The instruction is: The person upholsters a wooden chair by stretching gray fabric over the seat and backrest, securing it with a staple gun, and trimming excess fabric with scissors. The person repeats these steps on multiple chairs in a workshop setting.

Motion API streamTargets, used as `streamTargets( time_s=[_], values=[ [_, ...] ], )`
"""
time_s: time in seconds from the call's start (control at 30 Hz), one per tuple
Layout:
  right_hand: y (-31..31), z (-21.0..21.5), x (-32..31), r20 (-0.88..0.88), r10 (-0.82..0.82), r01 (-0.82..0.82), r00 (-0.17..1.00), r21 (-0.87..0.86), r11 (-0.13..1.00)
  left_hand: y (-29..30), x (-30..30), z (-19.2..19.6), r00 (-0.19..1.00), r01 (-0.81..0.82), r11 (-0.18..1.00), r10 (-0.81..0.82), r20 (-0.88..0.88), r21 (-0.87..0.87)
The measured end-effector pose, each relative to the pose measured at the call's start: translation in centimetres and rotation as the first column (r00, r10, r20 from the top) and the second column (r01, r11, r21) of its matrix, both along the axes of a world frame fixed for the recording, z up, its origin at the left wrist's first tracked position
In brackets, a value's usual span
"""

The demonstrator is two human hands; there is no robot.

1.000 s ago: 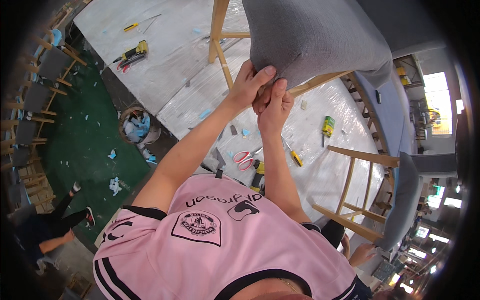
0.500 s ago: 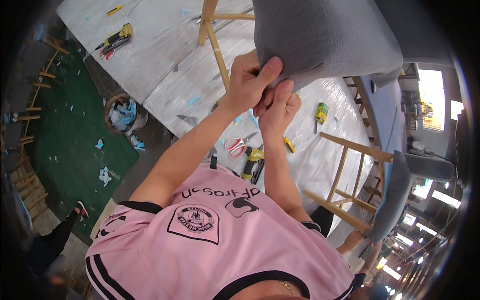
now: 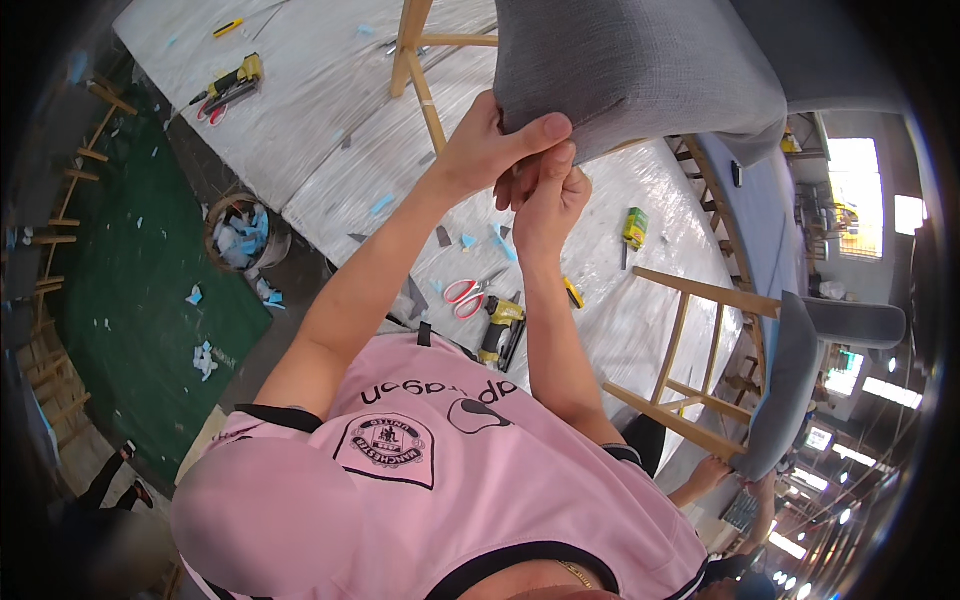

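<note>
A chair with a grey upholstered seat (image 3: 640, 75) and wooden legs (image 3: 425, 95) stands at the top of the view. My left hand (image 3: 485, 150) grips the fabric at the seat's near corner, its thumb lying on top. Just beside it, my right hand (image 3: 548, 210) pinches the cloth's lower edge, thumb up and fingers curled under. The fingertips beneath the edge are partly hidden. Below my hands, red-handled scissors (image 3: 466, 297) and a yellow-and-black staple gun (image 3: 502, 330) lie on the plastic-covered table (image 3: 330, 190).
A second staple gun (image 3: 235, 80) and a yellow cutter (image 3: 228, 28) lie at the far left. A green-and-yellow box (image 3: 635, 228) sits to the right. Another grey chair (image 3: 785, 380) is held by a co-worker's hands (image 3: 710, 474). A scrap basket (image 3: 238, 232) stands left of the table.
The view has shifted slightly, so chair and hands appear a little further left. Both hands still hold the fabric at the corner, the right thumb now closer to the left thumb.
</note>
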State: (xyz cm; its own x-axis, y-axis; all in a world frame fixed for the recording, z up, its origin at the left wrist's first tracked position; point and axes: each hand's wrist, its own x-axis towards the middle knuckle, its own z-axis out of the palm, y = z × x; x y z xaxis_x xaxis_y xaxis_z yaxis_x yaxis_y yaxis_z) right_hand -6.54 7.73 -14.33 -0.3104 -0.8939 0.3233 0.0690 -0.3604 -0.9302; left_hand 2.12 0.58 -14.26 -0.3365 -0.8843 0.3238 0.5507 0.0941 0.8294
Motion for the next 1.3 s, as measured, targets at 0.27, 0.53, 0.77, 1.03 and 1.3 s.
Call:
streamTargets(
  time_s=[0.27,0.53,0.77,1.03,1.3],
  values=[
    [0.0,0.2,0.4,0.087,-0.002,0.001,0.996,0.01,1.0,0.3,-0.1,-0.7,0.998,-0.063,0.998,0.063,-0.002,0.004],
    [0.3,-0.7,-2.2,0.14,0.219,-0.237,0.966,0.131,0.963,1.6,-0.6,-5.3,0.873,-0.399,0.914,0.403,0.273,-0.074],
    [-3.8,-15.2,-18.4,0.062,0.342,-0.318,0.938,0.554,0.77,1.4,2.2,-7.1,0.749,-0.628,0.771,0.635,0.189,-0.106],
    [-13.3,-37.1,-33.0,-0.641,0.149,0.523,0.753,0.72,0.456,0.4,-3.4,-6.4,0.75,-0.656,0.755,0.652,0.111,0.0],
    [-8.1,-43.6,-37.5,-0.89,0.141,0.782,0.434,0.45,0.432,-2.5,-7.4,-8.5,0.879,-0.448,0.894,0.438,0.187,0.013]
  ],
)
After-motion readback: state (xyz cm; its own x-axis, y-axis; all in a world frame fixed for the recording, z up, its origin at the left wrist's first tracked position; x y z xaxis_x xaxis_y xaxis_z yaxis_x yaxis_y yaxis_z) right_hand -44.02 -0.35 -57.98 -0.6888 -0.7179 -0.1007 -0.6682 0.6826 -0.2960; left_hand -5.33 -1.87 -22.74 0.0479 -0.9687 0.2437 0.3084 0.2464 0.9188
